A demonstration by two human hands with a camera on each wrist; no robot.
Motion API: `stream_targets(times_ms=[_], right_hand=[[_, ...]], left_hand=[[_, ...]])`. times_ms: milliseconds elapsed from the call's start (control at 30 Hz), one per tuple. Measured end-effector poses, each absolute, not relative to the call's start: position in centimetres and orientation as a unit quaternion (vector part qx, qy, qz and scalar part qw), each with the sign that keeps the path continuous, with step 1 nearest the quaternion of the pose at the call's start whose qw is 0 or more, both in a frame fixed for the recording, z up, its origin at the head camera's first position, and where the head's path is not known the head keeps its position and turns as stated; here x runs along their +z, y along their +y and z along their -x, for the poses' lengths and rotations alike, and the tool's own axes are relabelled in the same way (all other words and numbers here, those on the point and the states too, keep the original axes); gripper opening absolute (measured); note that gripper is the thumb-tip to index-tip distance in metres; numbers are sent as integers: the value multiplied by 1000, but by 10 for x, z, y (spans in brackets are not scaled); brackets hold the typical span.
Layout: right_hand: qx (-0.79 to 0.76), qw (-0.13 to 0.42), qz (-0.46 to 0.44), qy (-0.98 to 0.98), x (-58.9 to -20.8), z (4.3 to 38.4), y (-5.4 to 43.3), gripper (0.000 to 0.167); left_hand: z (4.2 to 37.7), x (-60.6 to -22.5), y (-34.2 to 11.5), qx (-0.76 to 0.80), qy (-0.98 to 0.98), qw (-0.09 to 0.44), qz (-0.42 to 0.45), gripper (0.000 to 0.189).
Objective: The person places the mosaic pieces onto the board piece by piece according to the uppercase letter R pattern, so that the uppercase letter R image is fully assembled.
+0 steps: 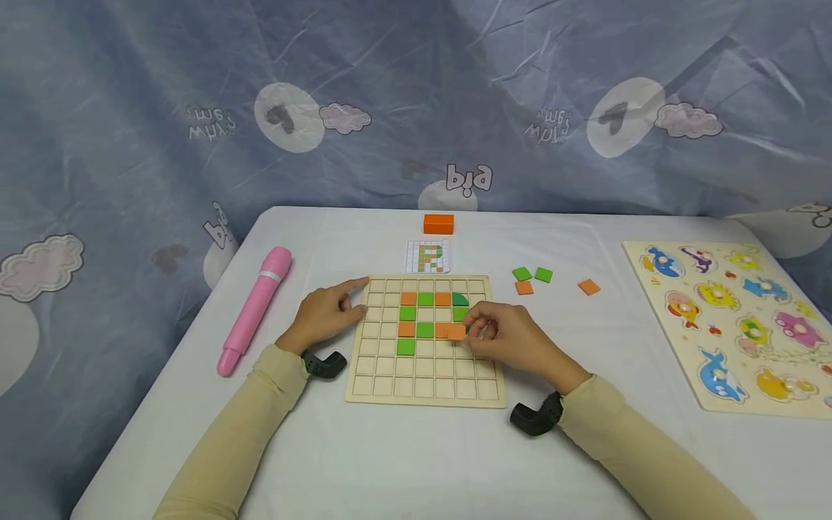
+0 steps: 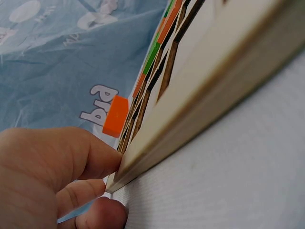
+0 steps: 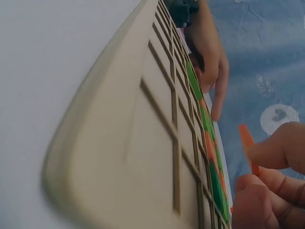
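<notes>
A wooden grid board (image 1: pixel 390 390) lies on the table, its upper cells filled with orange and green square tiles (image 1: pixel 425 330) and a dark green rounded tile (image 1: pixel 459 299). My right hand (image 1: pixel 513 339) pinches an orange square tile (image 3: pixel 247 138) between thumb and fingers. In the head view this tile overlaps an orange one in the board near the right side. The right wrist view shows it held up on edge above the grid. My left hand (image 1: pixel 325 312) touches the board's left edge, index finger stretched toward the far left corner and thumb lower down the same side.
Beyond the board lie a pattern card (image 1: pixel 429 257) and an orange block (image 1: pixel 438 224). Several loose tiles (image 1: pixel 533 280) are scattered to the right. A pink microphone-shaped thing (image 1: pixel 255 310) lies at the left, and an animal knob puzzle (image 1: pixel 734 325) at the right.
</notes>
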State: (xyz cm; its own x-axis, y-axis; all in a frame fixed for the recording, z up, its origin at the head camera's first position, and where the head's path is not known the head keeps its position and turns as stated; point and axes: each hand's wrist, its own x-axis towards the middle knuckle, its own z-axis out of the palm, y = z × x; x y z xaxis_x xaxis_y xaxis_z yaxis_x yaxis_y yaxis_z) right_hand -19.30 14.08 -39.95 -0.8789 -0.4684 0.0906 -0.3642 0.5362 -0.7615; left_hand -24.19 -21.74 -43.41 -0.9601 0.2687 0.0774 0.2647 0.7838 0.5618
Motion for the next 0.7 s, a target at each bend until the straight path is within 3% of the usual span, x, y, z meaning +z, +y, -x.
stream_targets(times_ms=[700], right_hand=[[-362, 98, 289, 881, -404, 197, 96, 15]], left_hand=[[243, -435, -218, 297, 944, 4, -142, 59]])
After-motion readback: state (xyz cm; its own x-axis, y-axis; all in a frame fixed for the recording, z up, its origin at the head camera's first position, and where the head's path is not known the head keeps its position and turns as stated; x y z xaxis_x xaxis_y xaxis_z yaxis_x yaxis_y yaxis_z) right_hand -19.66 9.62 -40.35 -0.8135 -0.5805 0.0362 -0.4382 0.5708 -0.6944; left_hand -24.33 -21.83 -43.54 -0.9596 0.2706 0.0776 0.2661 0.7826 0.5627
